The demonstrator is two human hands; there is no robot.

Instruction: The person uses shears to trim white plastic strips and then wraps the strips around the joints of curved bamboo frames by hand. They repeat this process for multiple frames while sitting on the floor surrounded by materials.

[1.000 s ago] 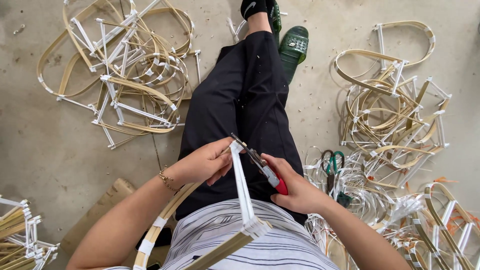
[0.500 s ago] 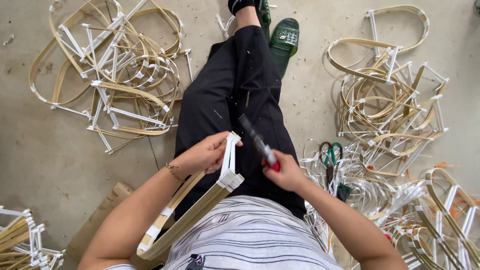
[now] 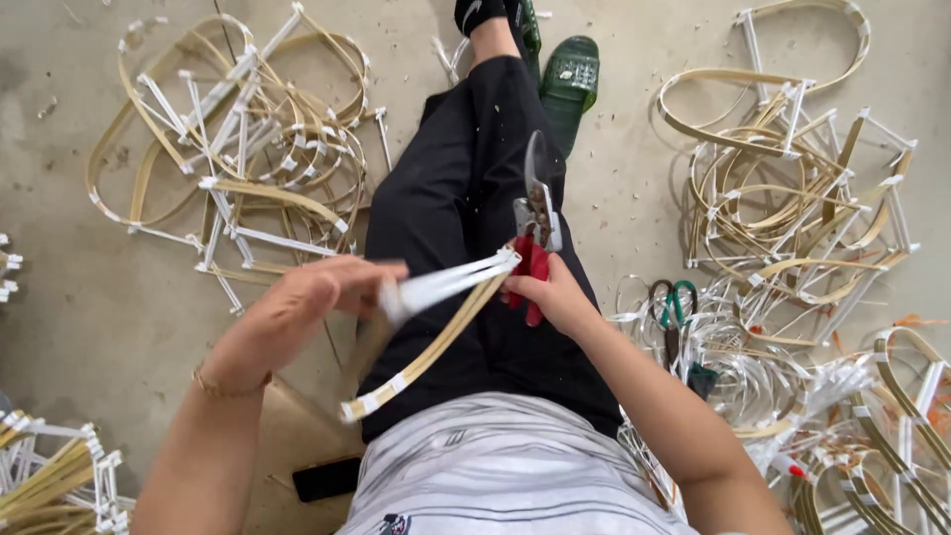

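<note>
2 hands are working over my lap, and I see both from above. My left hand [image 3: 315, 302] is closed around the white-wrapped end of a bamboo frame piece [image 3: 428, 332], a bundle of tan strips bound with white tape that slants from beside my left hip up across my lap. The motion blurs it a little, so I cannot tell exactly how the fingers sit. My right hand [image 3: 548, 294] is clenched on the red handles of a pair of pruning shears [image 3: 536, 230]; the blades point away from me, along my black trousers, and the frame's white tip meets this hand just below the shears' pivot.

On my left wrist sits a thin bracelet [image 3: 224, 383]. A dark flat object, probably a phone [image 3: 327, 479], lies on a board beside my left hip. To my right, on the concrete floor [image 3: 79, 297], green-handled scissors [image 3: 674, 307] rest among loose white tape strips.

Farther out, a heap of finished bamboo frames [image 3: 238, 149] lies on the left and another heap of frames [image 3: 802, 198] on the right. Beyond my outstretched leg, a green sandal [image 3: 570, 74] sits on the floor.
</note>
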